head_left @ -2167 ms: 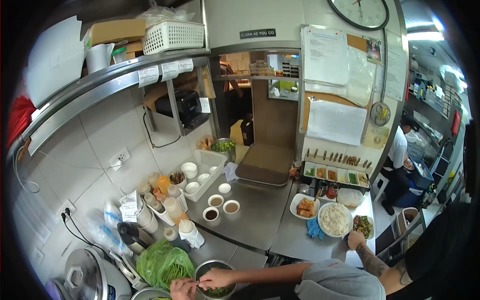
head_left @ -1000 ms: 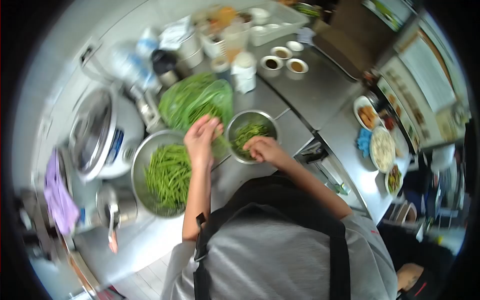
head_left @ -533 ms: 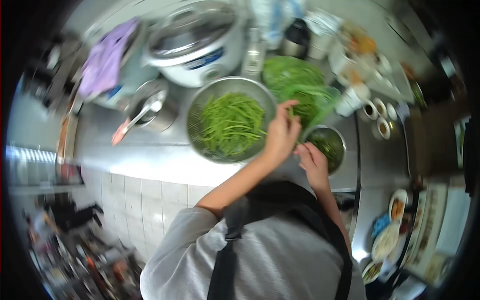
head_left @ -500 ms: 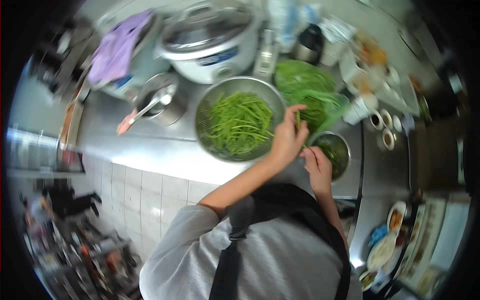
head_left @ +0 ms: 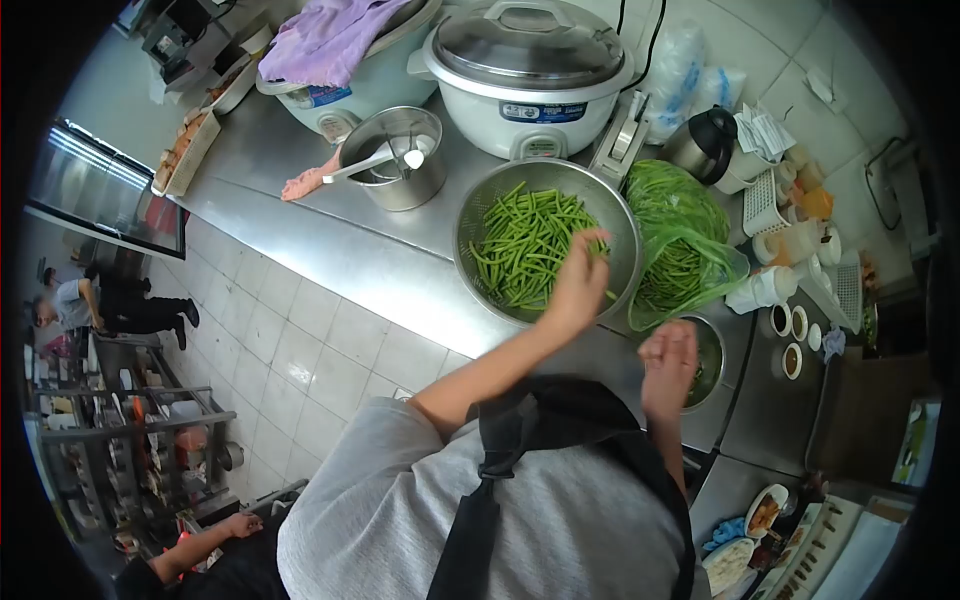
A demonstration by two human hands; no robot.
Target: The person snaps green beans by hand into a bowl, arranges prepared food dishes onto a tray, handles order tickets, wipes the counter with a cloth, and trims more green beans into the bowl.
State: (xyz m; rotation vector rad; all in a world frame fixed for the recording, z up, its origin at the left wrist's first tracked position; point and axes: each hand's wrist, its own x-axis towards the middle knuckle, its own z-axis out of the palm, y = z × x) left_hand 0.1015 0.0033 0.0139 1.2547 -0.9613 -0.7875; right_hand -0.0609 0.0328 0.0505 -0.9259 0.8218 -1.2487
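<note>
A perforated metal colander (head_left: 468, 262) holds a heap of green beans (head_left: 530, 235). My left hand (head_left: 578, 285) is over its right rim, fingers bent and slightly blurred, with the tip of a green bean (head_left: 611, 295) showing beside it. My right hand (head_left: 670, 360) is closed at the left edge of a small metal bowl (head_left: 712, 360); what its fingers hold, if anything, is hidden. Behind both hands lies an open green plastic bag (head_left: 690, 205) with more beans in it. The bowl's contents are partly covered by my right hand.
A rice cooker (head_left: 530, 85) stands behind the colander. Left of it are a metal pot (head_left: 410, 185) with a white-handled utensil and a purple cloth (head_left: 325, 40). Small sauce cups (head_left: 791, 360) sit at right. A co-worker's arm (head_left: 205, 545) shows at lower left; another person (head_left: 110, 305) stands farther off.
My hands have parted: the left has moved over the colander's edge, the right stays by the small bowl with its fingers now curled. The view has shifted, and a co-worker's arm now shows.
</note>
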